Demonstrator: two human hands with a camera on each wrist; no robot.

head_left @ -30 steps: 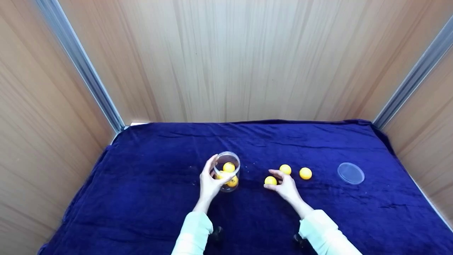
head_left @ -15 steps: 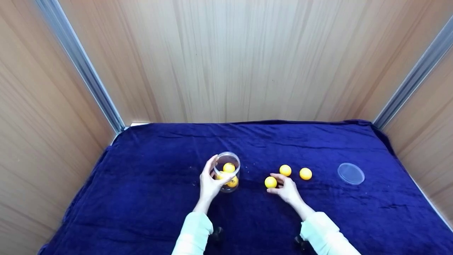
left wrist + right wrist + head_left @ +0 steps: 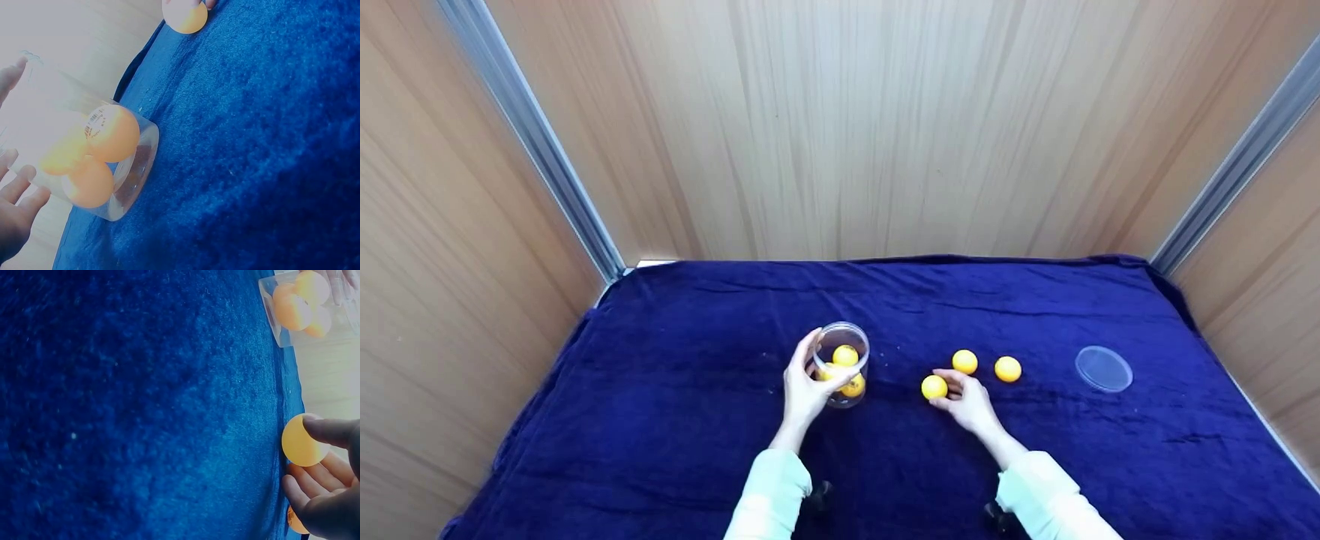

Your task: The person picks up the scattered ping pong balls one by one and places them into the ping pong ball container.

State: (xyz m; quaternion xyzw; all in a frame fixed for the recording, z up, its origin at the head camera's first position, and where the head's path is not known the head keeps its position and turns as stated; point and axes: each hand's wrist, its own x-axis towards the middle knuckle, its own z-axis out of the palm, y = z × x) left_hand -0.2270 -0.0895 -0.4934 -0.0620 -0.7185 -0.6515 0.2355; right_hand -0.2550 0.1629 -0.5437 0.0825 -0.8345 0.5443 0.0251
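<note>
My right grip (image 3: 971, 405) pinches a yellow ball (image 3: 934, 387) between thumb and fingers, right of lower centre in the head view. My left grip (image 3: 804, 394) curls round a clear jar (image 3: 862, 366) at lower centre, three balls (image 3: 845, 355) inside. Farther right lie two loose balls (image 3: 1008, 369), then a lid (image 3: 1103, 368). I judge this the picking-up step; the next move calls for a light, sure pinch and a steady jar.
</note>
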